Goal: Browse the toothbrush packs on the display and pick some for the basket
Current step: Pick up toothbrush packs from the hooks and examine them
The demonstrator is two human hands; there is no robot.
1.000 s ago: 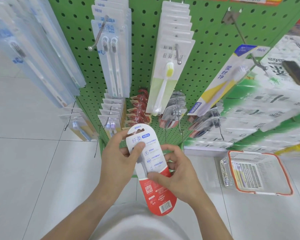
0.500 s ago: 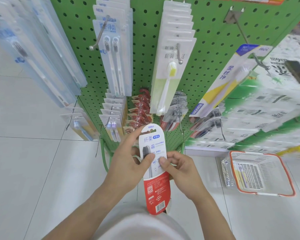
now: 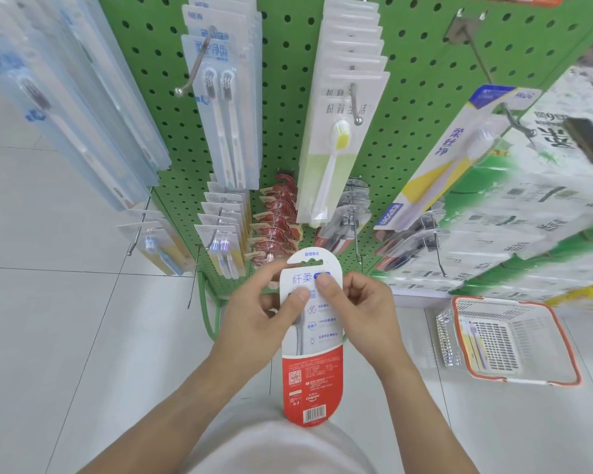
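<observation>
Hands meet at the middle of the view: the left hand [image 3: 254, 319] grips the white-and-red toothbrush pack [image 3: 311, 336] along its left edge, thumb pressed flat on the printed face and fingers curled behind the card, while the right hand [image 3: 365, 313] pinches the pack from the right, thumb laid on the blue label near the top and the other fingers folded round the back edge. The pack stands nearly upright between them, rounded white top with its hang slot uppermost, red lower end with a barcode pointing down toward the person's light shirt [image 3: 254, 449] (a grey brush handle shows faintly through the white part). Just beyond the pack's top, on the green pegboard display [image 3: 288, 114], hangs a row of red packs [image 3: 276, 220] of the same kind on a low hook, with small clear twin-brush packs [image 3: 221, 234] to their left and dark-handled packs [image 3: 348, 217] to their right. Higher up hang a tall stack of pale twin-brush packs [image 3: 221, 97], a stack with a yellow-and-white brush [image 3: 339, 138], and further right a slanted blue-and-yellow pack [image 3: 452, 159]. To the far left, long translucent blue packs [image 3: 65, 107] fan out from the display's side. On the tiled floor [image 3: 48, 336] to the right stands a white basket [image 3: 507, 340] with an orange rim, well apart from the hands, already holding a toothbrush pack [image 3: 473, 340] against its left wall. Behind it rise stacked green-and-white packages [image 3: 545, 200].
</observation>
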